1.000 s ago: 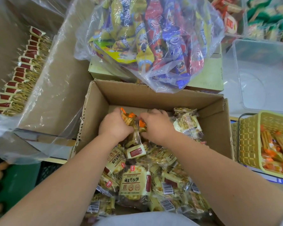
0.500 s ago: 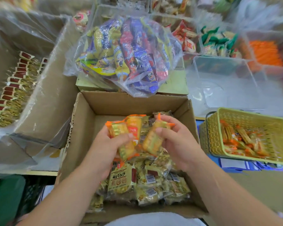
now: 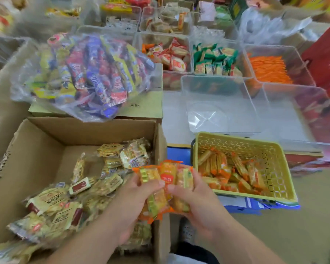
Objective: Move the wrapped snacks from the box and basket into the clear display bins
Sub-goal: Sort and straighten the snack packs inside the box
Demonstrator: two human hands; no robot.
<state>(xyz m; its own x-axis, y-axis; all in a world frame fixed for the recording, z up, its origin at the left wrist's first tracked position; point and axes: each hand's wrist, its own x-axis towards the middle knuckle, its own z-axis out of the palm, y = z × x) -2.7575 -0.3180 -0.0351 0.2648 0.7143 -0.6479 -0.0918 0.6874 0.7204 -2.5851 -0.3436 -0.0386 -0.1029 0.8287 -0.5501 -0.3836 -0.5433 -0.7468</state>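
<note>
My left hand (image 3: 130,204) and my right hand (image 3: 196,202) together grip a bunch of orange wrapped snacks (image 3: 164,178), held over the right wall of the cardboard box (image 3: 46,141). Several beige and yellow wrapped snacks (image 3: 95,187) lie loose in the box. The yellow basket (image 3: 274,155) to the right holds more orange snacks (image 3: 234,174). Beyond it stands an empty clear display bin (image 3: 217,88). A second clear bin (image 3: 297,111) sits to its right.
A clear bag of colourful snack bars (image 3: 91,73) lies on a closed carton behind the box. Further clear bins hold red-and-white packs (image 3: 171,54), green packs (image 3: 213,60) and orange sticks (image 3: 267,69). A large lined carton (image 3: 6,92) is at the left.
Both hands lifted the orange snacks out of the box and carried them right, towards the basket. The view swung up and right, bringing the display bins into sight.
</note>
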